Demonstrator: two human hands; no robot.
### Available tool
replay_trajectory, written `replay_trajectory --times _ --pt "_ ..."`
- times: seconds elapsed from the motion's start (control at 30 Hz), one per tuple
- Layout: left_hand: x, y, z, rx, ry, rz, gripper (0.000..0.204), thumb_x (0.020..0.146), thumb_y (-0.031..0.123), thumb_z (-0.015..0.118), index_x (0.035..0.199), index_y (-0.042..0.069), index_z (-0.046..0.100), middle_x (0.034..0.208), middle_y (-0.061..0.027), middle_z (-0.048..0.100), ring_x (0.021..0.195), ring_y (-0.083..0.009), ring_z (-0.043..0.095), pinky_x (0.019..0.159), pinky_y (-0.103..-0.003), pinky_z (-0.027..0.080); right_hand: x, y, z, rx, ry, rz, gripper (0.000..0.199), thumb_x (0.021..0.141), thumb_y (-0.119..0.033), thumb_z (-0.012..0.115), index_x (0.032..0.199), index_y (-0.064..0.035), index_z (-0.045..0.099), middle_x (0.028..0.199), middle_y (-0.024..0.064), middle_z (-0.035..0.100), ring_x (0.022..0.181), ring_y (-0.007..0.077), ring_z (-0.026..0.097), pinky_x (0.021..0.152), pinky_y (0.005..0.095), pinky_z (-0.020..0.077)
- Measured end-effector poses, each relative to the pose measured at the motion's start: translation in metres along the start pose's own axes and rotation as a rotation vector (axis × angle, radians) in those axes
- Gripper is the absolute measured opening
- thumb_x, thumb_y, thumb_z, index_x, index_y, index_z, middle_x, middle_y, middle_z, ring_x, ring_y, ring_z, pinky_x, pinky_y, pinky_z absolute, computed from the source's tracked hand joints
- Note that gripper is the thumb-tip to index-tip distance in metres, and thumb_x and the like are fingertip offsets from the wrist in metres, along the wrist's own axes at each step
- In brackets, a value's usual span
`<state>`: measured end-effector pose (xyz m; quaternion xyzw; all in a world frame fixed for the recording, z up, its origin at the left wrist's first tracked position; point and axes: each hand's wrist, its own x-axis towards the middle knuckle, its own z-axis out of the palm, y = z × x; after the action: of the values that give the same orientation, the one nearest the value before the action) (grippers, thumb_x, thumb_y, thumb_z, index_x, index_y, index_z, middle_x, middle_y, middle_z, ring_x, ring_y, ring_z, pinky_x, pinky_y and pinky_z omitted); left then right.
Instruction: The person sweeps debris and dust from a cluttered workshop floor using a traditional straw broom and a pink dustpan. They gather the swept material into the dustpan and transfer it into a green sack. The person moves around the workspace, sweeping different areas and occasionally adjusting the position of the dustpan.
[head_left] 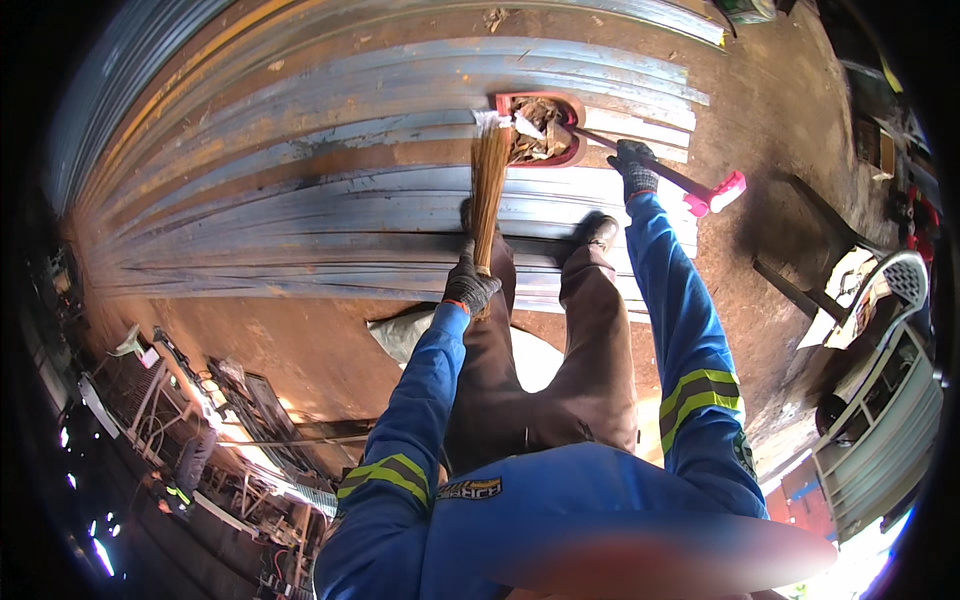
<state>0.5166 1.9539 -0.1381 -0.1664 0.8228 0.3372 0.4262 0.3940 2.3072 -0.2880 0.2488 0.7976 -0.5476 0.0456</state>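
Observation:
My left hand point(470, 283), in a dark glove, is closed round the bound end of a straw hand broom point(489, 180). The broom's bristle tips reach the open left edge of a red dustpan point(574, 150). Dry leaves and scraps of debris point(538, 128) fill the pan, with a pale piece among them. My right hand point(633, 165), also gloved, grips the dustpan's long handle point(680, 180) partway along. A bright pink end piece point(722, 193) shows on the handle beyond my hand.
Long bluish metal strips point(340, 215) lie under my feet and across the floor. At right is a chair point(905, 280) with papers by it. Racks and scrap stand at lower left, where another person point(190, 470) is visible. A pale sheet point(400, 335) lies beneath me.

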Motion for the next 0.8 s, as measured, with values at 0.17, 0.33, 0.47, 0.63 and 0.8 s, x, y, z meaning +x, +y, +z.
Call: replay_trajectory --times 0.17,0.33,0.47,0.63,0.8 --pt "-0.086 0.065 -0.030 0.259 -0.035 0.059 0.087 0.059 0.017 0.073 0.133 0.016 0.025 0.102 -0.0200 0.058 0.093 -0.0334 0.057 0.082 -0.038 0.046 -0.050 -0.081 -0.069 -0.757 0.006 -0.059 0.019 0.075 -0.018 0.064 0.084 -0.0025 0.058 0.077 0.0088 0.058 0.074 0.0220 0.056 0.064 0.0350 0.0473" --pt "-0.185 0.134 -0.056 0.238 0.072 0.161 0.082 0.060 0.013 0.069 0.131 0.015 0.029 0.098 -0.0180 0.059 0.088 -0.0294 0.058 0.077 -0.037 0.048 -0.080 -0.113 -0.169 -0.654 0.031 0.125 0.029 0.067 -0.028 0.070 0.082 -0.0065 0.059 0.085 0.0121 0.060 0.076 0.0297 0.057 0.065 0.0395 0.0463" --pt "-0.238 0.151 -0.070 0.161 0.291 0.254 0.079 0.056 0.008 0.068 0.128 0.014 0.034 0.104 -0.0136 0.057 0.089 -0.0285 0.057 0.079 -0.038 0.047 -0.093 -0.097 -0.209 -0.508 0.192 -0.016 0.027 0.070 -0.022 0.068 0.085 -0.0035 0.055 0.080 0.0138 0.058 0.070 0.0285 0.059 0.060 0.0415 0.0510" --pt "-0.145 0.133 -0.079 -0.350 0.209 0.240 0.066 0.062 0.004 0.069 0.120 0.010 0.039 0.090 -0.0097 0.053 0.075 -0.0221 0.053 0.067 -0.035 0.048 -0.140 -0.148 -0.280 1.177 0.616 0.414 0.022 0.073 -0.021 0.065 0.081 -0.0049 0.052 0.073 0.0145 0.056 0.069 0.0303 0.060 0.058 0.0425 0.0544" --pt "-0.074 0.151 -0.098 -0.851 -0.115 -0.110 0.055 0.064 0.017 0.070 0.111 0.005 0.044 0.078 -0.0116 0.053 0.070 -0.0244 0.053 0.058 -0.039 0.047 -0.181 -0.196 -0.361 1.223 0.891 0.479 0.024 0.071 -0.010 0.063 0.085 0.0012 0.048 0.073 0.0162 0.053 0.061 0.0317 0.058 0.054 0.0446 0.0553"
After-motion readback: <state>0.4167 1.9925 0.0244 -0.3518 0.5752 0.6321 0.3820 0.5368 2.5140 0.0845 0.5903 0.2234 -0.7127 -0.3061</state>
